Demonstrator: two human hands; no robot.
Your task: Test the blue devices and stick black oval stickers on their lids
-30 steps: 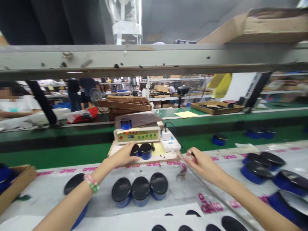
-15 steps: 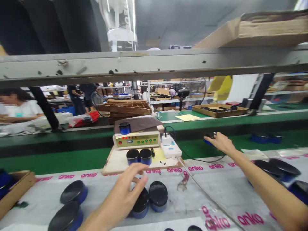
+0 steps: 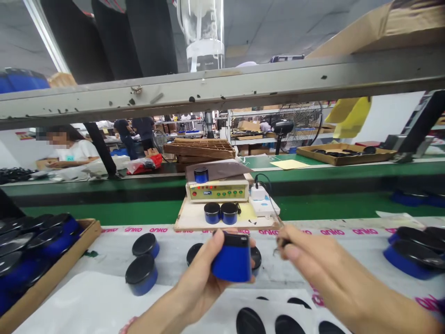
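- Holding a blue jar [image 3: 232,260] with a black lid in our left hand [image 3: 198,285], fingers clasped around it, above the bench [image 3: 104,250].
- Pinching something small [image 3: 282,243], too blurred to name, in our right hand [image 3: 323,269].
- Counting two jars [image 3: 212,213] on the wooden board [image 3: 193,222]; more jars [image 3: 413,253] wait on the bench, others in the wooden tray [image 3: 59,269].

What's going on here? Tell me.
The person's left hand holds a blue jar with a black top, and their right hand pinches a small dark item, too blurred to identify. Two black-lidded blue jars stand on a wooden board in front of a benchtop unit with red lights.
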